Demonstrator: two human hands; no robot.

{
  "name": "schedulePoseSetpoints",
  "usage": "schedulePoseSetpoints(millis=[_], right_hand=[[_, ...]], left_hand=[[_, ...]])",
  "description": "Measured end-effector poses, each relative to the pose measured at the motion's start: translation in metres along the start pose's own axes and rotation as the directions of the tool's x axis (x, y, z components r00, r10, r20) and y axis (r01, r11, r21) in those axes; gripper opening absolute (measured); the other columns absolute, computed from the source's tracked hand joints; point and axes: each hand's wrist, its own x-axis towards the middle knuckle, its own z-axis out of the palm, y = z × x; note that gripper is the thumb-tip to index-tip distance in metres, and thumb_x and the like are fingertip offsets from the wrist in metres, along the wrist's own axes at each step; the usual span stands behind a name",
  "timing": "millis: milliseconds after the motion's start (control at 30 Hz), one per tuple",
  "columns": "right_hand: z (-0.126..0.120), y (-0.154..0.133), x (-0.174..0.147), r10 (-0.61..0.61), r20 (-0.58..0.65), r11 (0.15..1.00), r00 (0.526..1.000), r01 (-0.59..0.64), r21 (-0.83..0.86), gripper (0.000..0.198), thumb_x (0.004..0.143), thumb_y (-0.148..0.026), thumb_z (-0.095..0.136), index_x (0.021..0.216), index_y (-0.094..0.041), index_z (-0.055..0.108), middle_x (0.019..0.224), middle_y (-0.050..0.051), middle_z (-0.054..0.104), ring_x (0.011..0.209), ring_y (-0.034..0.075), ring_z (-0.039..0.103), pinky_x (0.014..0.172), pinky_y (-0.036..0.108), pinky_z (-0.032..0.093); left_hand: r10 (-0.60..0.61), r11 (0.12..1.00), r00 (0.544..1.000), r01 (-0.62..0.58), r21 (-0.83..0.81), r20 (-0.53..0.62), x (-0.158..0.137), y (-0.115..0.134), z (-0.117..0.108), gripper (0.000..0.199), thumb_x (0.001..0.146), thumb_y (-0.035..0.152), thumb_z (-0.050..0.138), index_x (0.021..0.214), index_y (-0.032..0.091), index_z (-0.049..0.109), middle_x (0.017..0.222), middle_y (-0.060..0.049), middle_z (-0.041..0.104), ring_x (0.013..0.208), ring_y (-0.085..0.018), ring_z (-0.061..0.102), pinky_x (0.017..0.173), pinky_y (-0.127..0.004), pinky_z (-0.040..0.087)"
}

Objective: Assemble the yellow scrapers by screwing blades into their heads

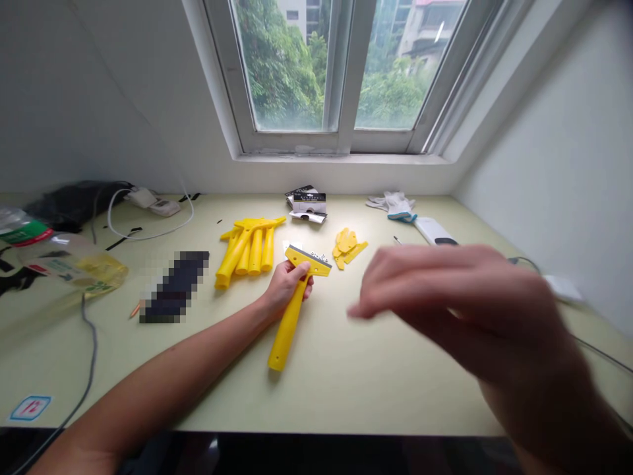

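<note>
My left hand is closed around the neck of a yellow scraper, thumb on its head. A dark blade strip runs along the scraper's top edge, and the long handle slants down toward me. My right hand is raised close to the camera at the right, smeared by motion. Its fingers look bent, but what lies under them is hidden. Just beyond the scraper head lie several tiny dark pieces, probably screws. To their right is a small pile of flat yellow plates. Several yellow scraper handles lie heaped left of my left hand.
Small black-and-white boxes and white gloves lie at the back of the table. A white device is at the right. On the left are a bottle, a white cable and a pixelated dark object.
</note>
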Motion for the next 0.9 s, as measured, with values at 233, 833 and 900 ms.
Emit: schedulePoseSetpoints(millis=[233,833,900], right_hand=[[-0.046,0.048,0.07,0.732,0.419,0.666,0.538,-0.433,-0.607,0.022,0.067,-0.014,0.07,0.086,-0.023,0.075,0.077,0.002,0.073,0.058,0.015,0.063,0.05,0.023,0.042],[0.059,0.092,0.064,0.478,0.157,0.714,0.864,-0.279,-0.642,0.022,0.087,-0.017,0.05,0.085,-0.015,0.072,0.087,0.012,0.067,0.081,0.021,0.06,0.075,0.031,0.04],[0.057,0.093,0.064,0.486,0.156,0.727,0.86,-0.298,-0.618,0.018,0.084,-0.016,0.053,0.082,-0.015,0.071,0.086,0.011,0.067,0.079,0.02,0.059,0.073,0.03,0.04]], left_hand=[[0.008,1.0,1.0,-0.008,-0.007,-0.025,0.002,-0.002,-0.001,0.032,0.076,0.043,0.065,0.076,0.015,0.05,0.058,0.002,0.055,0.038,-0.008,0.049,0.037,-0.02,0.034],[0.047,0.994,0.998,-0.051,-0.094,-0.041,0.004,-0.005,-0.001,0.03,0.078,0.042,0.063,0.08,0.017,0.046,0.057,0.003,0.054,0.037,-0.008,0.048,0.036,-0.02,0.033],[0.052,0.994,0.998,-0.055,-0.096,-0.039,0.005,-0.005,-0.001,0.03,0.077,0.041,0.063,0.08,0.017,0.046,0.057,0.003,0.053,0.036,-0.008,0.048,0.036,-0.021,0.033]])
